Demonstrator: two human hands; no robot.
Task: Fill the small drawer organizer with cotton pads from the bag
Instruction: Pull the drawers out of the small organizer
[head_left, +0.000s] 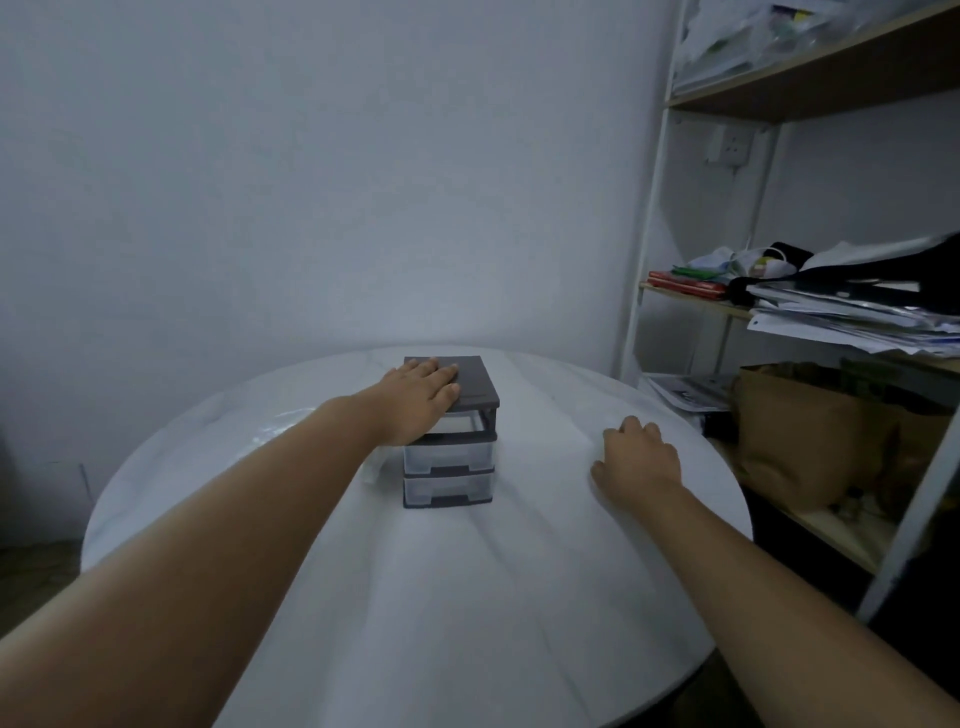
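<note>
A small drawer organizer (451, 457) with a grey frame and clear drawers stands near the middle of the round white table (467, 597). My left hand (422, 401) lies flat on its grey top, fingers spread over the front left corner. The top slot looks open and dark, while two clear drawers below it sit pushed in. My right hand (638, 457) rests palm down on the table to the right of the organizer, holding nothing. A clear plastic bag (291, 423) lies behind my left forearm, mostly hidden; its contents cannot be made out.
A white metal shelf (649, 249) stands at the right of the table, loaded with papers, a dark bag and a brown paper bag (810, 441). A plain wall is close behind the table.
</note>
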